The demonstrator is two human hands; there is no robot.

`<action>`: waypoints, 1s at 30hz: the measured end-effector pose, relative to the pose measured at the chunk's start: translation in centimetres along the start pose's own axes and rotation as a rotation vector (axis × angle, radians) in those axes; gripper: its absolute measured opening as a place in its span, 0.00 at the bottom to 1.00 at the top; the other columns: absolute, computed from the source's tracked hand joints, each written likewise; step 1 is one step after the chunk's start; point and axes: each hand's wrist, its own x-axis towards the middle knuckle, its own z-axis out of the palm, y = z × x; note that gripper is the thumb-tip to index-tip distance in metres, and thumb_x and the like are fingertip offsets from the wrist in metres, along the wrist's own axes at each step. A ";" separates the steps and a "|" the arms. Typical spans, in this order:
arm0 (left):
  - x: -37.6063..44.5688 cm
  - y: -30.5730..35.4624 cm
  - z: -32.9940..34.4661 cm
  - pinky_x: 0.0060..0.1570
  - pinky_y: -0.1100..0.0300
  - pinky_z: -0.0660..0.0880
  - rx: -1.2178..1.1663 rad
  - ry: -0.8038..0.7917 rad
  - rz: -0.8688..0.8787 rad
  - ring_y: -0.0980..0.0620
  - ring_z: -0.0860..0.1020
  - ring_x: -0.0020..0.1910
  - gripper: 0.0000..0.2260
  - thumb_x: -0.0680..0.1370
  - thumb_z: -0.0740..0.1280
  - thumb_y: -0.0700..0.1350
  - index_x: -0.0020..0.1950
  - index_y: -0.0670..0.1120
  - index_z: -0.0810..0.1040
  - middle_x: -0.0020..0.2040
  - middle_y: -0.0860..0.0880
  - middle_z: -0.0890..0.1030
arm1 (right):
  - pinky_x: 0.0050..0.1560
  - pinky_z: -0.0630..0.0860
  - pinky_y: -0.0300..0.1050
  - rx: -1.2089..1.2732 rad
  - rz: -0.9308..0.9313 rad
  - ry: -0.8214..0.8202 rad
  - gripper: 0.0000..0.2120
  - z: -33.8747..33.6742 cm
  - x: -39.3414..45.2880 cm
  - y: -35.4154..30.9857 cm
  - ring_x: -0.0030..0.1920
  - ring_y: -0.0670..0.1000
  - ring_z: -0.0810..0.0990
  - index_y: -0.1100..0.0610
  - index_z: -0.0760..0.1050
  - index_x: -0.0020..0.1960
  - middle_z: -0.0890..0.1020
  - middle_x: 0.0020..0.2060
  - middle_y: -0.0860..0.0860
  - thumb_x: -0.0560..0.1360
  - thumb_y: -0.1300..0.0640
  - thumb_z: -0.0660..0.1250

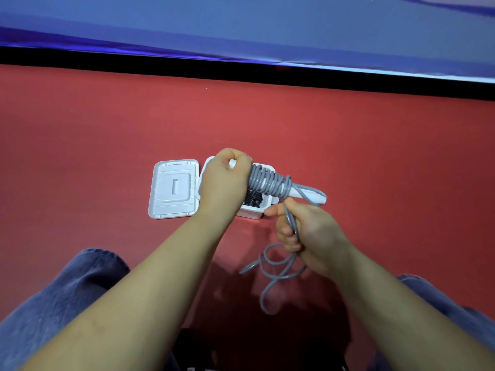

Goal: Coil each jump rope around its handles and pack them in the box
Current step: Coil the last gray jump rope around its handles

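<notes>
While gripping handles: left hand fisted.

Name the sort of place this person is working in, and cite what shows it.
Probably a staged indoor work spot: a plain red surface, a blue backdrop behind it, and only a white box with its lid.

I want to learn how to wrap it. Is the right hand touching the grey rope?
Touching. The head view shows the right hand with its fingers curled round the grey rope, which runs through the fist and hangs out below.
</notes>
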 end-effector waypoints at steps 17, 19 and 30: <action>1.2 0.4 -2.0 0.21 0.67 0.60 0.071 -0.351 0.062 0.59 0.63 0.20 0.05 0.71 0.63 0.44 0.35 0.48 0.75 0.22 0.57 0.70 | 0.43 0.71 0.43 -0.941 -0.520 0.259 0.09 -5.0 0.2 -1.7 0.38 0.46 0.76 0.52 0.79 0.37 0.80 0.35 0.49 0.70 0.47 0.71; 1.1 0.7 -2.1 0.20 0.68 0.59 0.072 -0.416 0.049 0.60 0.63 0.19 0.09 0.74 0.64 0.41 0.34 0.47 0.75 0.21 0.57 0.69 | 0.35 0.68 0.46 -0.920 -0.380 0.071 0.21 -4.8 0.1 -1.5 0.30 0.46 0.70 0.58 0.76 0.32 0.74 0.27 0.49 0.72 0.42 0.64; 0.7 1.1 -1.6 0.22 0.71 0.58 -0.302 -0.429 -0.139 0.56 0.58 0.18 0.09 0.72 0.61 0.42 0.31 0.48 0.73 0.21 0.53 0.64 | 0.18 0.53 0.33 0.128 0.082 -0.242 0.20 -2.4 -0.6 -2.4 0.17 0.42 0.59 0.58 0.69 0.27 0.64 0.18 0.48 0.69 0.44 0.59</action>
